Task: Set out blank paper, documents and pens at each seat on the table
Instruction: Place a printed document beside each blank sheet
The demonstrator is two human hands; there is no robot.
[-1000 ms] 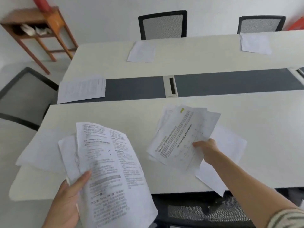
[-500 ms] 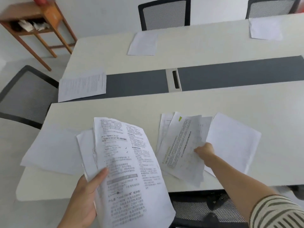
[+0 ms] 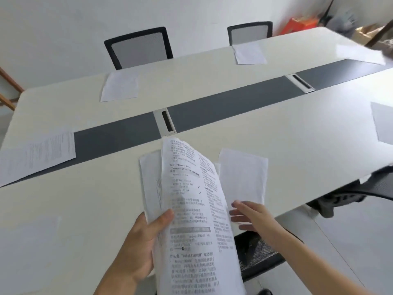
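Where the right hand (image 3: 253, 216) pinched a fan of printed sheets half a second ago, it now holds nothing: its fingers are straight and spread, hovering at the near edge of a blank sheet (image 3: 242, 175) that lies flat on the table (image 3: 297, 135). Motion blur hides whether the fingertips touch the paper. The view has also swung right, so the left hand (image 3: 136, 245) and its stack of printed documents (image 3: 191, 209) now sit mid-frame. That hand grips the stack at its near left edge, thumb pressed on the top page, and the pages rise and curl away from the grip towards the far side, just left of the blank sheet. A printed page (image 3: 40, 154) lies at the left end, and two far sheets (image 3: 120, 86) (image 3: 248, 53) lie before two chairs (image 3: 138, 47) (image 3: 249, 33).
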